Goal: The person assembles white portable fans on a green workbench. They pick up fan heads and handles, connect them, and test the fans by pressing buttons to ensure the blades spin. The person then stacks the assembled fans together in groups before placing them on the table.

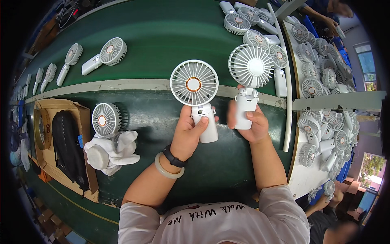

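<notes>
A green table [162, 36] runs left to right, crossed by a pale stripe [122, 84]. Far left on it lie four white handheld fans: two small ones at the edge [44, 75], one beside them [70, 61] and a larger one [106, 55]. Near left, a cardboard box [83, 122] holds a black bag [67, 148] and a tape roll [42, 128]. Just right of the box a fifth fan [105, 120] lies against a heap of white gloves [111, 150]. Far right, a cluster of fans [252, 24] crowds the table's end, and a white tray [300, 179] beyond a curved rail [287, 101] carries many more, too many to count. Another person's hand [331, 24] works at the far right corner; a second person sits near right.

The left hand [189, 134] is closed round the handle of a fan with an orange ring [194, 85], thumb across the front, head upright. The right hand [252, 124] is wrapped round the handle of a second fan [250, 67], its head turned away and folded at the hinge. Both fans are held above the table's middle, just apart, with nothing between them.
</notes>
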Demonstrator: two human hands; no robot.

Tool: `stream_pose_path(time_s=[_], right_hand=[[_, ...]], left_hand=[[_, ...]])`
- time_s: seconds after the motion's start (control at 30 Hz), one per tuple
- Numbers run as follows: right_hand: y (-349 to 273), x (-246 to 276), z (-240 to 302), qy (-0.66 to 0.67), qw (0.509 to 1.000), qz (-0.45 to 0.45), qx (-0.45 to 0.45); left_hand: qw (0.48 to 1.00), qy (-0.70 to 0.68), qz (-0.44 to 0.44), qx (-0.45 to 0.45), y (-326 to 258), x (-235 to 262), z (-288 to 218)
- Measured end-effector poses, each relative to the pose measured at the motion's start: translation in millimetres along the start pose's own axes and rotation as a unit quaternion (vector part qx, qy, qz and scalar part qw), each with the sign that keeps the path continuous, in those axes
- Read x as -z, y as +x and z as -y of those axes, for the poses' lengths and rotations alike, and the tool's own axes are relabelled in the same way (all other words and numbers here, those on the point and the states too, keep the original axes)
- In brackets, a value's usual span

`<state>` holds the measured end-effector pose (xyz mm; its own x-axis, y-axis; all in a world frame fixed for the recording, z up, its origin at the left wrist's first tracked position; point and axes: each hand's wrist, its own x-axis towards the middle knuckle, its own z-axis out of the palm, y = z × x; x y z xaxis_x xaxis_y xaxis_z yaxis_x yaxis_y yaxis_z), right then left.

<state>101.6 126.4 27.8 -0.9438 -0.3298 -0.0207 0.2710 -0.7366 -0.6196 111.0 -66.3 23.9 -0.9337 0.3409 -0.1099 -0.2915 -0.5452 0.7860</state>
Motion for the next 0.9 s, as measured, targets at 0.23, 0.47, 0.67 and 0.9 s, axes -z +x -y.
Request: stream_pose_path(time_s=[0.23, 0.47, 0.67, 0.9], right_hand=[[-0.1, -4.4, -2.4, -0.006, 1.000, 0.013, -0.003], [-0.8, -2.6, -2.6, -0.019, 1.000, 0.007, -0.013], [0.1, -5.0, -2.5, 0.014, 1.000, 0.025, -0.009], [-0.6, -4.7, -3.3, 0.008, 0.999, 0.043, -0.015]], left_hand=[[1.000, 0.002, 0.020, 0.001, 0.7, 1.7, -1.9], [1.000, -0.007, 0.010, -0.003, 0.0, -1.1, -0.6], [1.000, -0.015, 0.019, 0.013, 0.8, 2.8, -4.4], [0.999, -0.020, 0.026, 0.016, 0.0, -0.5, -6.4]])
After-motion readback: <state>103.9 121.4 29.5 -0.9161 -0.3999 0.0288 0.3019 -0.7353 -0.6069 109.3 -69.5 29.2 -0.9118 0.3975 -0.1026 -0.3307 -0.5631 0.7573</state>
